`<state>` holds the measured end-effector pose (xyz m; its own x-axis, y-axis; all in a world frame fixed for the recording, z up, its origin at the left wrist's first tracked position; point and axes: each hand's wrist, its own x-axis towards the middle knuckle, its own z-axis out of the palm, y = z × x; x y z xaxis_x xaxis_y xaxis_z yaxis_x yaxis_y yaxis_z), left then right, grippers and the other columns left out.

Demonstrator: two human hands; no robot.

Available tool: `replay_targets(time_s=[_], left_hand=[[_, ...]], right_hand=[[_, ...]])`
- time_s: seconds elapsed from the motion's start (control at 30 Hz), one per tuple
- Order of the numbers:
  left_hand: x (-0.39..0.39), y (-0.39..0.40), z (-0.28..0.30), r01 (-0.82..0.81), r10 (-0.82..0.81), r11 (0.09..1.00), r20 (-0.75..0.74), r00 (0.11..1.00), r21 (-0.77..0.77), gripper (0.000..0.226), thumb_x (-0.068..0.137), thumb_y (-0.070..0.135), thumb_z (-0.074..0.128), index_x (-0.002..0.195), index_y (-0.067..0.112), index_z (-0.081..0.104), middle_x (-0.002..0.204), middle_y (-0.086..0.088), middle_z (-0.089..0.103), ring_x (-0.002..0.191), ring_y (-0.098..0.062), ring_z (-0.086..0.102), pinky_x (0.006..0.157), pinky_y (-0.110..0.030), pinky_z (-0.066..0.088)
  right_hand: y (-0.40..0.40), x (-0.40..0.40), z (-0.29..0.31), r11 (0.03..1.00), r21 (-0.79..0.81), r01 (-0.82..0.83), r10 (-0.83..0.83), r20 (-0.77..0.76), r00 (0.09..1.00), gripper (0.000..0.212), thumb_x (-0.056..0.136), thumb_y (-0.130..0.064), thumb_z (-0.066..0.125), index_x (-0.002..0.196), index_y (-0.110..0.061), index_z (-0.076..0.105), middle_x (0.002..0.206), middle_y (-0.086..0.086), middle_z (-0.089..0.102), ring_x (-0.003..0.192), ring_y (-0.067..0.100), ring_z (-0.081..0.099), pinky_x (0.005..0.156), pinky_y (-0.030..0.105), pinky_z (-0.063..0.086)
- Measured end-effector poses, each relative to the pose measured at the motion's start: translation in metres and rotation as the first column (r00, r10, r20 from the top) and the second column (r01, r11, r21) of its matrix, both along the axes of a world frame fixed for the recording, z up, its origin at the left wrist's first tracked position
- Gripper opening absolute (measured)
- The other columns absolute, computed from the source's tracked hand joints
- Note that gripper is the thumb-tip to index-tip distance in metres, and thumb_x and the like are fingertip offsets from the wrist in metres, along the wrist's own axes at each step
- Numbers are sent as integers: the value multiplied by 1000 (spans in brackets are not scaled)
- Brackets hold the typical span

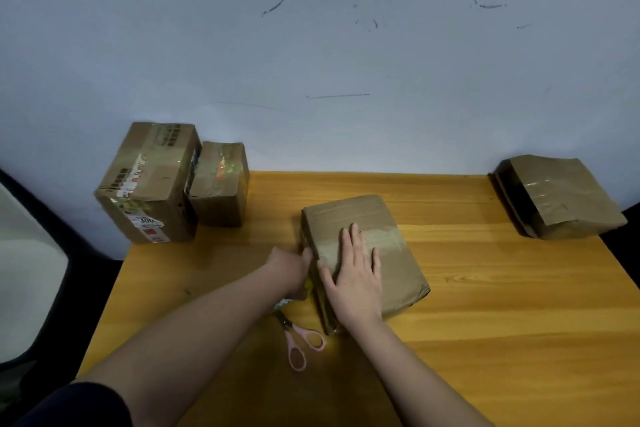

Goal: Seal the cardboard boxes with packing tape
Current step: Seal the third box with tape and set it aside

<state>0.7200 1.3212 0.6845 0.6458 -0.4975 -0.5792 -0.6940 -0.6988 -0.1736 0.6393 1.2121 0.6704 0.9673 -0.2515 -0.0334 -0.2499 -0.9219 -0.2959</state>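
closed cardboard box (363,253), right hand (353,281) flat on top

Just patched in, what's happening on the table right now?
A person is taping the box in the middle of the wooden table. The right hand lies flat on its top, over a tape strip; the left hand is at its left side, grip unclear. Pink scissors lie nearby.

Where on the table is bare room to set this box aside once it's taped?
Bare wood lies between the middle box and the box at the right corner, and along the near right edge of the table. It is crowded near left: scissors and both hands, left and right.
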Motion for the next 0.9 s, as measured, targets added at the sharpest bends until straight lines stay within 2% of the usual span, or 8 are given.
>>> replay_targets(time_s=[0.1, 0.2, 0.27, 0.4, 0.53, 0.63, 0.73, 0.9], left_hand=[[-1, 3, -1, -9, 9, 998, 1, 1000, -64, 82, 90, 49, 55, 147, 8, 12, 126, -8, 57, 111, -29, 58, 84, -36, 42], [2, 11, -2, -56, 52, 983, -27, 998, -176, 76, 85, 49, 61, 139, 10, 25, 123, -8, 59, 107, -30, 59, 82, -38, 42], [1, 24, -3, -112, 104, 966, -45, 994, -233, 75, 81, 49, 65, 134, 12, 30, 122, -9, 60, 107, -31, 59, 84, -39, 43], [-4, 49, -6, -366, 309, 855, -207, 928, -367, 77, 74, 46, 74, 133, 18, 32, 121, -8, 59, 103, -27, 60, 75, -33, 46], [-10, 52, 14, -428, 337, 718, -264, 904, -549, 70, 73, 47, 76, 126, 22, 36, 119, -2, 59, 99, -20, 60, 75, -32, 49], [-8, 48, 46, -342, 304, 646, -180, 935, -683, 63, 74, 49, 75, 120, 24, 41, 114, 2, 58, 93, -15, 57, 74, -31, 51], [-6, 42, 82, -233, 282, 619, -64, 957, -750, 60, 75, 53, 72, 118, 25, 43, 108, 7, 56, 90, -14, 56, 71, -30, 51], [-5, 28, 113, -166, 237, 594, -25, 971, -787, 59, 75, 54, 71, 122, 29, 46, 115, 5, 60, 95, -15, 58, 71, -30, 49]], right_hand=[[6, 10, -5, 994, -101, 40, -45, -53, 998, 93, 80, -69, 4, 155, -14, 8, 162, 5, -1, 150, 21, -4, 115, 43, -13], [7, 13, -7, 991, -129, 47, -56, -71, 996, 83, 86, -61, 22, 147, -7, 37, 156, 11, 29, 145, 28, 27, 113, 47, 8], [6, 13, -7, 991, -124, 52, -58, -45, 997, 79, 88, -57, 25, 144, -5, 43, 153, 12, 35, 142, 29, 33, 112, 48, 15], [0, 13, 0, 994, -105, -2, -7, -86, 996, 74, 97, -54, 25, 154, -10, 11, 162, 7, 2, 150, 23, -1, 119, 46, -1], [-14, 20, 17, 998, -55, 25, -31, -107, 994, 72, 101, -51, 27, 155, -12, 0, 163, 4, -8, 149, 19, -9, 120, 43, -3], [-32, 26, 33, 996, 69, 48, -42, -93, 995, 71, 101, -50, 29, 155, -13, 4, 163, 2, -3, 150, 17, -3, 120, 41, 1], [-50, 32, 44, 937, 339, 81, -56, -84, 995, 69, 100, -47, 39, 155, -14, 13, 162, 1, 7, 149, 18, 7, 121, 40, 8], [-57, 28, 48, 652, 745, 140, -121, -80, 989, 63, 100, -36, 47, 153, -13, 22, 159, 4, 22, 145, 18, 23, 119, 36, 18]])
